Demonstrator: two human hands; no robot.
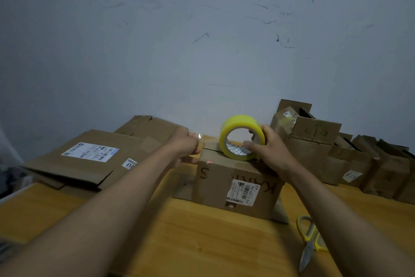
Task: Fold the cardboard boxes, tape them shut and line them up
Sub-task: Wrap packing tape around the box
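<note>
A folded cardboard box (235, 186) with a white label and black marker writing stands on the wooden table (202, 243), its top flaps closed. On its top sits a yellow roll of tape (233, 128), upright on its edge. My right hand (267, 146) grips the roll, with fingers curled through its core. My left hand (188, 144) is at the box's top left corner and pinches the clear free end of the tape pulled out from the roll.
Flattened cardboard boxes (89, 155) lie stacked at the back left. Several folded boxes (336, 153) stand in a row along the wall at the right. Yellow-handled scissors (311, 240) lie on the table near my right forearm.
</note>
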